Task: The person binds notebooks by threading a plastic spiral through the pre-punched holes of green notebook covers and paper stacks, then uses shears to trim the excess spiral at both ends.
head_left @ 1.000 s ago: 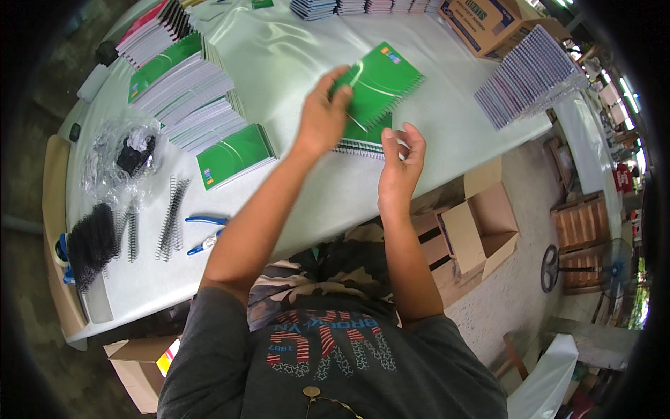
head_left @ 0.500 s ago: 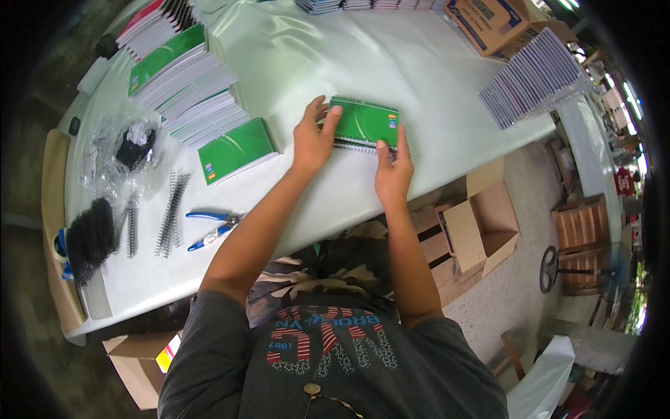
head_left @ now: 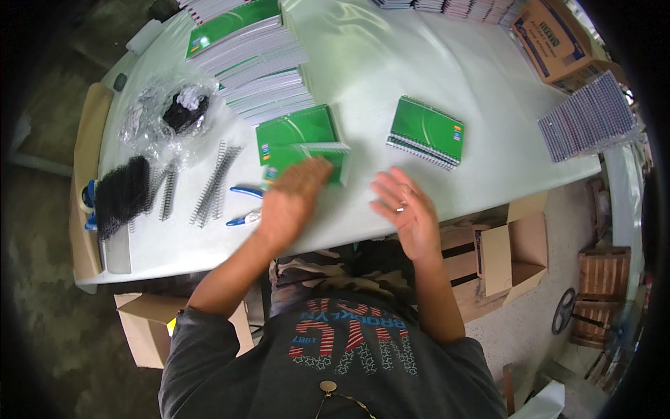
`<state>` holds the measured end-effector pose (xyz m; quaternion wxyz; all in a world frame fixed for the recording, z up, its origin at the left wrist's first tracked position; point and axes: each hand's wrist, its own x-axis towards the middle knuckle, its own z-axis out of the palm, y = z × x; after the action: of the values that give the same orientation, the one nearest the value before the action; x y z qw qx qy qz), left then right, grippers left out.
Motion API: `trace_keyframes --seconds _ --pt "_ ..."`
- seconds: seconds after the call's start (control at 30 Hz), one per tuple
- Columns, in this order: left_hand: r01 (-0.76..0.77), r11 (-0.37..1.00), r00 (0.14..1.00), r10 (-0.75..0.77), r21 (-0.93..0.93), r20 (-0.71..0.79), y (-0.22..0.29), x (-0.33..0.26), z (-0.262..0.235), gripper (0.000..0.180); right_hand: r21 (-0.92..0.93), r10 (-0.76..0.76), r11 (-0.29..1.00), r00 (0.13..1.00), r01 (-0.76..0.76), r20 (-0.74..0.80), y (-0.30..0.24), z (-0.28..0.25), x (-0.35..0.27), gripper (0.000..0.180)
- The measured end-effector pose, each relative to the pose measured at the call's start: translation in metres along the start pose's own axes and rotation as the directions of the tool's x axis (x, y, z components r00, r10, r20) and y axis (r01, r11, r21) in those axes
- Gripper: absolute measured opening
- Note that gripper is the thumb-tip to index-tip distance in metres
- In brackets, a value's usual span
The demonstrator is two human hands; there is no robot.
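My left hand (head_left: 299,199), smeared by motion, grips a green-covered notebook (head_left: 338,155) that is blurred and tilted over the near end of the stacked notebooks. Beneath and beyond it lies the top green notebook (head_left: 296,131) of that stack. My right hand (head_left: 412,216) is lifted above the table with its fingers spread, holding nothing. Just past it, spiral-bound green notebooks (head_left: 427,129) rest in a small pile, one partly under another. Blue-handled pliers (head_left: 244,219) lie left of my left hand, their jaws hidden behind it.
Loose wire spirals (head_left: 215,185), a bundle of black spirals (head_left: 122,195) and crumpled clear plastic (head_left: 157,119) lie on the left. Tall notebook stacks (head_left: 262,84) rise behind. At the right stand a carton (head_left: 558,42) and a wrapped pile of books (head_left: 590,119). An open box (head_left: 513,244) sits below the table.
Both hands have let go of the spiral-bound green notebooks, which now rest on the table. My left hand has moved left and taken a green notebook; my right hand has drawn back.
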<state>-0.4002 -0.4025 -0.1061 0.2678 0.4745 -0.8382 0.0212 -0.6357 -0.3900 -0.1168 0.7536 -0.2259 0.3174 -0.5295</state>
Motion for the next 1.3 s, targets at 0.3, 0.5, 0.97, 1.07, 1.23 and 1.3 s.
trace_keyframes --seconds 0.3,0.5,0.97,1.07,1.23,1.3 --pt "0.501 0.855 0.852 -0.460 0.136 -0.249 -0.049 -0.019 -0.049 0.039 -0.413 -0.147 0.864 0.928 0.289 0.343 -0.007 0.034 0.029 0.033" --pt "0.447 0.861 0.835 -0.499 -0.242 -0.234 -0.042 -0.031 -0.019 0.034 -0.611 -0.193 0.718 0.939 0.332 0.284 0.024 0.038 0.059 0.033" --pt "0.219 0.973 0.887 -0.166 0.077 -0.431 0.005 -0.018 -0.051 0.042 -0.091 -0.052 0.995 0.998 0.049 -0.035 0.046 0.019 0.037 0.052" --pt "0.421 0.902 0.901 -0.428 -0.092 -0.073 0.043 -0.019 -0.029 0.046 -0.042 -0.108 0.993 0.993 0.107 -0.040 0.054 0.019 0.034 0.053" --pt "0.341 0.855 0.934 -0.260 -0.390 0.246 0.068 -0.032 0.001 0.054 0.003 -0.069 0.998 0.995 0.069 -0.071 0.048 0.035 0.028 0.055" --pt "0.334 0.849 0.940 -0.329 -0.408 0.087 0.050 -0.031 -0.010 0.054 -0.167 -0.208 0.959 0.970 0.227 0.124 0.043 0.030 0.028 0.058"
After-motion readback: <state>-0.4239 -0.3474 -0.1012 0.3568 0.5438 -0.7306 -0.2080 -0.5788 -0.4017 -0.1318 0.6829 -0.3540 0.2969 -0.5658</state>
